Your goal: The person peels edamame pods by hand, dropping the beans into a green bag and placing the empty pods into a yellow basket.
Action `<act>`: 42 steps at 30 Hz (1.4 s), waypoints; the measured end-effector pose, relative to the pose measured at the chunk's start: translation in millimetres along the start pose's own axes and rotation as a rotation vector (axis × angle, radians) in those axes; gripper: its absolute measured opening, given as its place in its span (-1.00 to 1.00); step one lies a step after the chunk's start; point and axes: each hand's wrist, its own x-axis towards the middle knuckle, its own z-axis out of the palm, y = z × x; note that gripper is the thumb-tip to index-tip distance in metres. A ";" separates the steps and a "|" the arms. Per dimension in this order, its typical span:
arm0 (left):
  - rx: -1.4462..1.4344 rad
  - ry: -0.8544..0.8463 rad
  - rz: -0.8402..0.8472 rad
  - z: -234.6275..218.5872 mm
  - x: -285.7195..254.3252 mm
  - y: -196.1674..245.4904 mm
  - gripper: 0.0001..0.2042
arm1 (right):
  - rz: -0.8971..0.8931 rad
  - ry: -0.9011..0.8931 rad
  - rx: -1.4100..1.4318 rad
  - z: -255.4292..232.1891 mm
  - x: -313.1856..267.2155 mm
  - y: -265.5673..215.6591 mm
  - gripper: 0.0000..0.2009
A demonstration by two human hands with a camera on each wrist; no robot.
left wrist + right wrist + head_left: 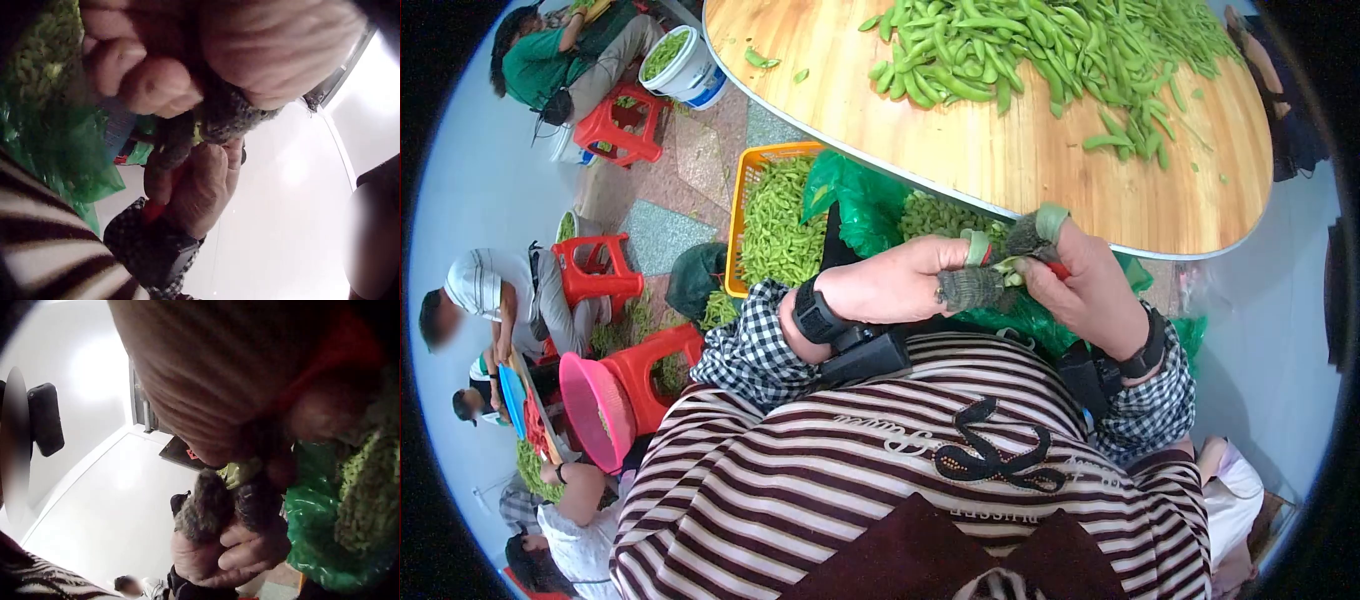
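Note:
In front of the striped shirt, my left hand (890,282) and right hand (1092,290) meet fingertip to fingertip at the table's near edge. Grey knitted covers (970,288) wrap some of the fingertips, with pale green bands round them. Between the fingertips is a small green soybean pod (1008,268), pinched from both sides and mostly hidden by fingers. The right wrist view shows the pod (240,474) close up, with the left hand (231,553) below it. Something red shows inside the right hand's curled fingers. Both wrists carry black straps.
A round wooden table (820,75) bears a heap of soybean pods (1000,50). Below it stand a yellow crate (745,190) of pods and a green plastic bag (850,205). At left are red stools (620,125), a pink basin (595,410), a white bucket (700,75) and seated people.

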 end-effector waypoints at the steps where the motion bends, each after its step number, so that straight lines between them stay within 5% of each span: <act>1: 0.046 -0.003 -0.064 -0.6 -1.4 -3.8 -0.87 | -0.029 0.020 -0.063 0.7 -0.5 0.4 -0.83; 2: 0.043 0.000 -0.067 0.1 -0.9 -8.8 -0.87 | -0.057 0.041 -0.127 1.7 -1.0 0.5 -0.84; 4: 0.253 0.134 0.242 1.9 3.4 -15.0 -0.86 | -0.105 0.008 -0.190 0.0 1.8 -0.7 -0.84; 8: 0.342 0.134 0.102 -3.2 -0.6 -1.9 -0.87 | -0.214 -0.038 -0.237 -4.3 7.4 -0.4 -0.82; 17: 0.398 -0.188 0.227 -5.5 -10.7 24.8 -0.78 | -0.199 -0.244 -0.234 -23.7 3.3 -26.7 -0.81; 24: 0.990 0.033 0.338 3.5 -15.1 48.2 -0.79 | -0.321 -0.138 -0.162 -24.7 5.9 -20.4 -0.81; 26: 1.203 0.187 0.529 6.3 -14.0 54.6 -0.75 | 0.096 -0.233 0.189 -24.4 5.1 -30.0 -0.83; 30: 1.380 0.229 0.636 -1.2 -12.8 53.1 -0.73 | 0.390 -0.252 0.606 -17.7 6.5 -25.4 -0.84; 32: 1.348 0.293 0.712 -2.0 -9.4 47.6 -0.65 | 0.476 -0.314 1.085 -12.2 5.0 -17.8 -0.84; 36: 1.234 0.361 0.489 7.2 -4.7 39.0 -0.70 | 0.467 -0.181 0.983 -5.8 1.7 -16.1 -0.88; 40: 1.019 0.359 0.313 14.8 -3.9 29.9 -0.66 | 0.258 -0.114 0.639 2.1 -1.9 -6.6 -0.89; 42: 0.995 0.440 0.304 18.4 -1.5 20.8 -0.72 | -0.128 0.158 0.179 16.4 -1.8 5.7 -0.87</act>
